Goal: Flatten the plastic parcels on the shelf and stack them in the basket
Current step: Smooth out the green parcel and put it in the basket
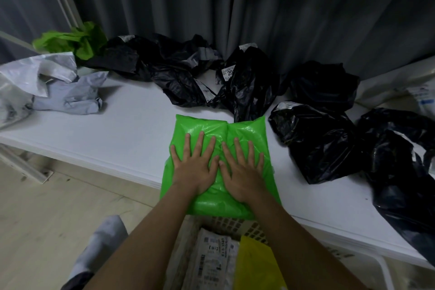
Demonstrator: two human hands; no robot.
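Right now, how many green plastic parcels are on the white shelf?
2. One green parcel lies at the front edge under both flat hands; one crumpled green parcel sits at the far left. The black bags could hide others.

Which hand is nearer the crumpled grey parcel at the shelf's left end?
Left. The left hand presses the green parcel on the side toward the grey parcel; the right hand lies beyond it.

Bare shelf left of green parcel; black bags crowd right, rear.
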